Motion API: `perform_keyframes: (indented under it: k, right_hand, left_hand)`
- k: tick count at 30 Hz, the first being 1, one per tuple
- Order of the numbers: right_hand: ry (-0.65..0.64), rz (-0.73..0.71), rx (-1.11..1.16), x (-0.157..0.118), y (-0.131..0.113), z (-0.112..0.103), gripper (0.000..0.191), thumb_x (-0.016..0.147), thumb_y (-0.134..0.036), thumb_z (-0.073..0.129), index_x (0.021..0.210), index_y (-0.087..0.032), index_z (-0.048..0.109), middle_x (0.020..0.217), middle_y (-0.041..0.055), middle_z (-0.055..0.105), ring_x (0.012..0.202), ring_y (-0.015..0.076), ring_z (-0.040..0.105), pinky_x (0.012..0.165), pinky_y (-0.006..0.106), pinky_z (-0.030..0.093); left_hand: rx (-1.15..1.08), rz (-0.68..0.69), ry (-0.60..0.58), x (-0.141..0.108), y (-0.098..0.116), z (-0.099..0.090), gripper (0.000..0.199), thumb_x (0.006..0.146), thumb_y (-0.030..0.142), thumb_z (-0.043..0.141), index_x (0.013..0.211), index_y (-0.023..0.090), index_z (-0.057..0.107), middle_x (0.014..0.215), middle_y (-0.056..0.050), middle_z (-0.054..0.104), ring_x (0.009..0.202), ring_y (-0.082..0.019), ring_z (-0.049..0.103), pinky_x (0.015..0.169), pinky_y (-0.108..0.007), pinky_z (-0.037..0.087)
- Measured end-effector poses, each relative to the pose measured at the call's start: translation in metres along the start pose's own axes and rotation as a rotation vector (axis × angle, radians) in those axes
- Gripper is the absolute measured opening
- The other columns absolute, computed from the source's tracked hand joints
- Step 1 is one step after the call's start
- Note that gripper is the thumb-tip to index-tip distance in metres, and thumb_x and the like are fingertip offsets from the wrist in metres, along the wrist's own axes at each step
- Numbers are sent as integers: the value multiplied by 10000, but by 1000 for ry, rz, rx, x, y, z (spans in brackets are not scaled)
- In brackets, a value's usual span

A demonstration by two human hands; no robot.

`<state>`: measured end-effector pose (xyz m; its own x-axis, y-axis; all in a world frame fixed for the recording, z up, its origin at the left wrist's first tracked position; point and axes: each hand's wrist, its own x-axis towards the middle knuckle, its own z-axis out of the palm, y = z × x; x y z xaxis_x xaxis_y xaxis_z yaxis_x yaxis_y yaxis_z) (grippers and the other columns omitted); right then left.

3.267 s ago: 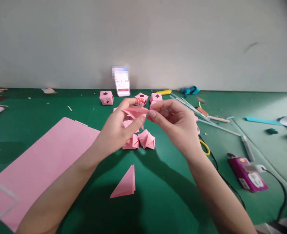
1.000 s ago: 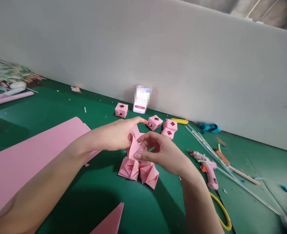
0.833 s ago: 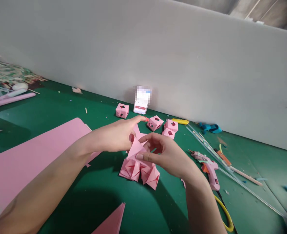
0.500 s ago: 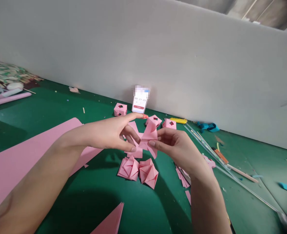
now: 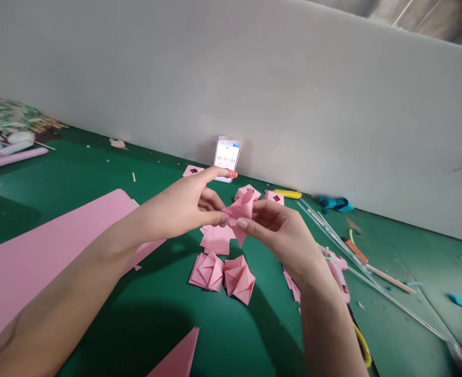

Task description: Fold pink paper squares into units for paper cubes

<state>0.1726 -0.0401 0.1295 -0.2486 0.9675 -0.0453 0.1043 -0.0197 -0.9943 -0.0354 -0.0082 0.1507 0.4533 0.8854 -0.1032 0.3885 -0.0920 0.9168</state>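
Note:
Between my two hands, above the green table, is a piece of folded pink paper point(image 5: 241, 209). My left hand point(image 5: 201, 204) pinches its left side between thumb and fingers, with the index finger, wrapped in something red at the tip, stretched away. My right hand point(image 5: 275, 225) grips the right side with the thumb in front. Below lie flat pink paper pieces point(image 5: 216, 242) and, nearer me, two folded pink paper units point(image 5: 207, 271). Behind the hands stand pink paper cubes point(image 5: 274, 197) with diamond-shaped holes, partly covered.
A phone point(image 5: 227, 154) showing a timer leans on the grey wall. Large pink sheets point(image 5: 66, 235) lie at left. On the right are a yellow cutter point(image 5: 288, 193), a pink glue gun point(image 5: 337, 269), clear sticks and blue scraps point(image 5: 335, 203). A pink paper point point(image 5: 179, 353) lies in front.
My left hand has risen slightly and closed its thumb and fingers on the folded paper's left side. The paper has tilted and been drawn together between the hands.

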Motion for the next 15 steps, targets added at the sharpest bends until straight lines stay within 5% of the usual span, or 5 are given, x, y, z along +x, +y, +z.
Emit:
perform_keyframes:
  k: [10, 15]
  right_hand:
    - [159, -47, -70, 2, 1, 2, 213, 816, -424, 772, 818, -210, 764, 826, 42, 752, 751, 177, 675, 683, 310, 546]
    - [219, -80, 5, -2, -4, 3, 230, 775, -410, 812, 879, -209, 770, 863, 54, 773, 788, 199, 707, 697, 317, 573]
  left_hand:
    - [16, 11, 29, -8, 3, -2, 746, 791, 376, 758, 1438, 321, 391, 882, -13, 761, 832, -233, 752, 694, -317, 565]
    - [79, 11, 12, -9, 4, -5, 359, 835, 414, 704, 1149, 256, 633, 854, -12, 744, 799, -195, 727, 705, -300, 577]
